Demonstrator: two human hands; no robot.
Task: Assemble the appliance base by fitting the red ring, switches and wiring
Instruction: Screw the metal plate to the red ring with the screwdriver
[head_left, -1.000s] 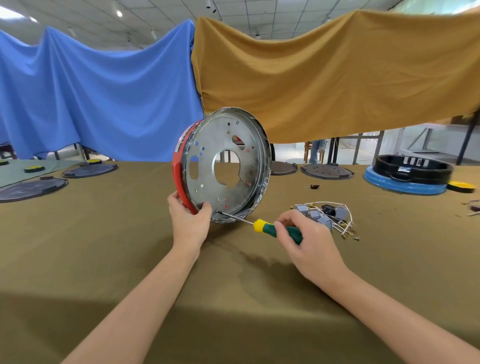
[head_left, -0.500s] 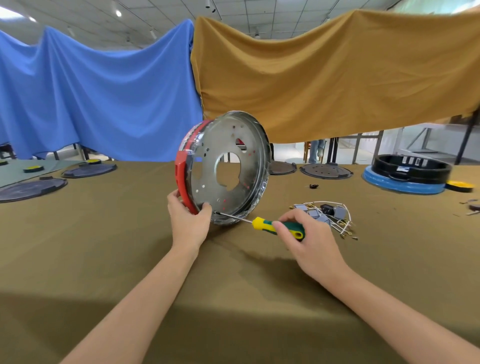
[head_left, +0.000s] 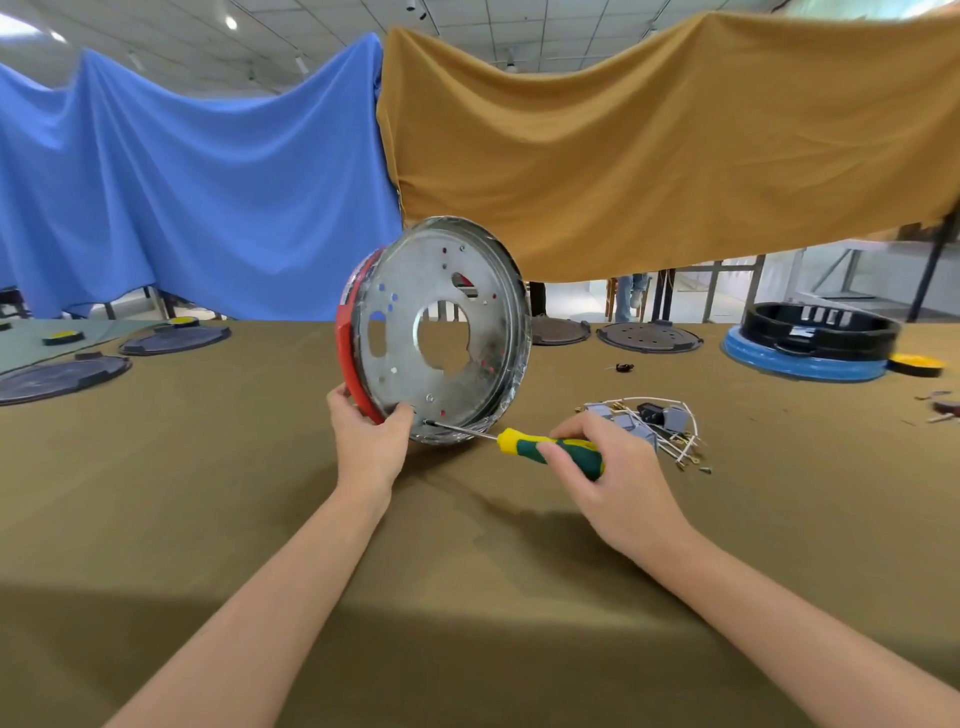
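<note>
A round metal appliance base (head_left: 447, 291) stands on its edge on the olive table, its flat holed face turned toward me. The red ring (head_left: 349, 343) wraps its left rim. My left hand (head_left: 370, 441) grips the lower left rim and the ring. My right hand (head_left: 613, 467) holds a screwdriver (head_left: 545, 447) with a green and yellow handle; its tip sits at a hole near the base's bottom edge. A pile of grey switches and white wiring (head_left: 649, 426) lies on the table just behind my right hand.
Dark round lids (head_left: 62, 374) lie at the far left, and two more (head_left: 649, 338) at the back centre. A black housing on a blue ring (head_left: 810, 343) stands at the far right beside a yellow disc (head_left: 917, 364). A small dark part (head_left: 623, 368) lies behind the switches.
The base has tilted slightly and turned a little in my left hand. My right hand has kept the screwdriver tip at the bottom hole, shifting a little on the handle.
</note>
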